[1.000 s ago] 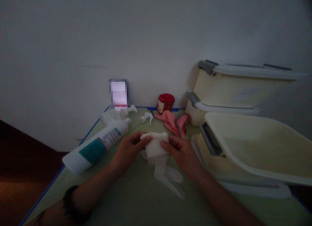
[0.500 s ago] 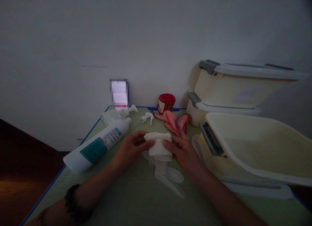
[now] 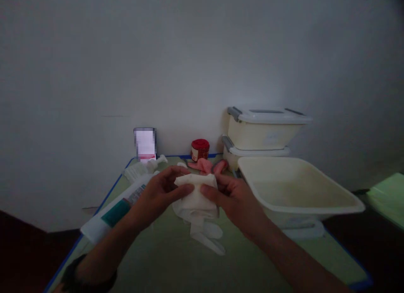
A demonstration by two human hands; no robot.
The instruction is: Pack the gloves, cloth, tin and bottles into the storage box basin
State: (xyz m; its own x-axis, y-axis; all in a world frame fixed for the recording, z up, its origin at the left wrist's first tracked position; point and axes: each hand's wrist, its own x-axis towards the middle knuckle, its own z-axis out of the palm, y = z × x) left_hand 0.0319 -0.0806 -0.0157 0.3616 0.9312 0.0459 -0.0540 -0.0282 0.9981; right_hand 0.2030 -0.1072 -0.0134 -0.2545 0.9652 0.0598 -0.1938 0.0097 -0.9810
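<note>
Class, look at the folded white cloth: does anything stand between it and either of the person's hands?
Nothing visible does: the left hand and right hand both grip the folded white cloth directly. The limp, whitish glove-like piece lies outside both grips.

A plain pale wall (image 3: 176, 65), marked by a faint horizontal scratch, rises directly behind the surface (image 3: 151, 263). That landmark has a pale green top and bright blue edging (the far edge meets the wall). Dark reddish-brown floor (image 3: 22, 251) lies left of the surface; right of it, a light green panel (image 3: 389, 198) shows above darkness. The light is dim.
</note>
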